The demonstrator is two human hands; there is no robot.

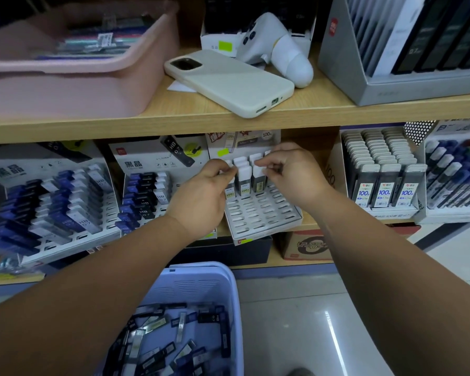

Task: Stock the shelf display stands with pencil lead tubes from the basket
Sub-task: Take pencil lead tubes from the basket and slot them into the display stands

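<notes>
A person's left hand (201, 194) and right hand (293, 172) reach to the back rows of a white slotted display stand (258, 218) at the middle of the lower shelf (311, 226). Each hand appears to pinch the white cap of a pencil lead tube (244, 180). Only the back rows hold tubes, which stand near upright with caps up; the front slots are empty. The blue basket (201, 270) below the shelf's front edge holds many loose tubes (174, 346) lying at all angles. Stocking of this stand looks barely begun.
</notes>
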